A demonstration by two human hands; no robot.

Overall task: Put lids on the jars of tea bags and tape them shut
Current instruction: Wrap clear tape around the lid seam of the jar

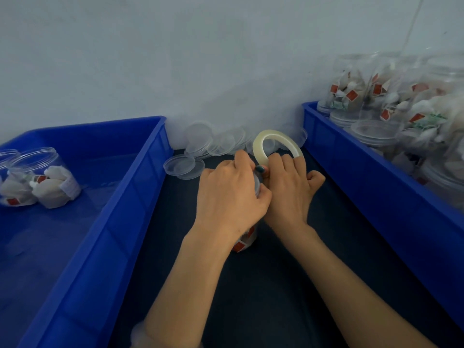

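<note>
1. Left hand [231, 192] clamped over the jar [247, 238], fingers curled round its top.
2. Right hand [288, 187], touching the jar's right side, gripped the tape roll [259, 144], fingers hooked through it.
3. Loose lids [200, 136] lay behind the jar.

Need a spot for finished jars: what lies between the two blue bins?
Head view: dark table, with the jar gripped by the left hand, the tape roll held by the right hand, and clear lids piled at the back.
</note>
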